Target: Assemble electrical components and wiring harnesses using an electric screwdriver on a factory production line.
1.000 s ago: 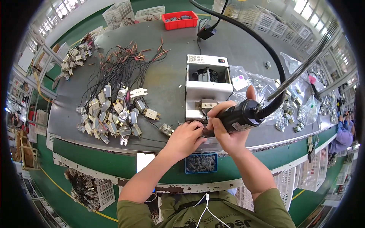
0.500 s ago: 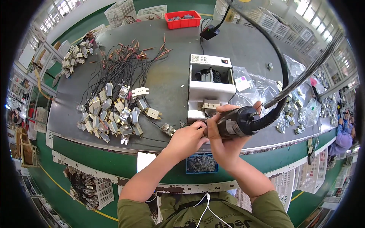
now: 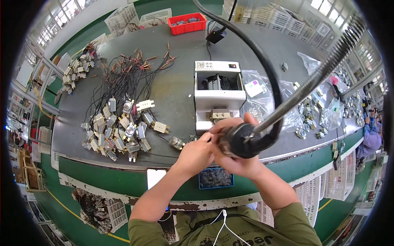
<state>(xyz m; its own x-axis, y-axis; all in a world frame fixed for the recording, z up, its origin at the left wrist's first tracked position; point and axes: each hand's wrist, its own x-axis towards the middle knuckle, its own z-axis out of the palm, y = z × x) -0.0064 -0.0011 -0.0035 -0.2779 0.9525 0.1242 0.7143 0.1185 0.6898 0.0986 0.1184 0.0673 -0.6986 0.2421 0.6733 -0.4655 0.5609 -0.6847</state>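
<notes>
My right hand (image 3: pixel 242 165) is wrapped around a black electric screwdriver (image 3: pixel 241 141), which hangs from a coil spring and a thick black cable. The tool leans, its front end toward my left hand (image 3: pixel 195 156). Those left fingers are pinched together by the tool's front end, and whatever they hold is hidden. Both hands are at the table's front edge, just before a white screw feeder (image 3: pixel 219 98). In front of the feeder sits a small metal block with a pale top (image 3: pixel 221 114). A round metal-and-glass part (image 3: pixel 177 143) with a black wire lies left of my left hand.
A heap of wired lamp-holder-like parts (image 3: pixel 123 127) covers the table's left side. Plastic bags (image 3: pixel 262 107) and loose metal parts lie right. A blue tray of screws (image 3: pixel 216 179) is below the edge, a red bin (image 3: pixel 186 23) at the back. Spring (image 3: pixel 312 78) and cable cross the right side.
The screwdriver has tipped so that its rear end points more toward me, and my right hand has moved left with it. My left hand stays pinched near its front end. The view shifted slightly.
</notes>
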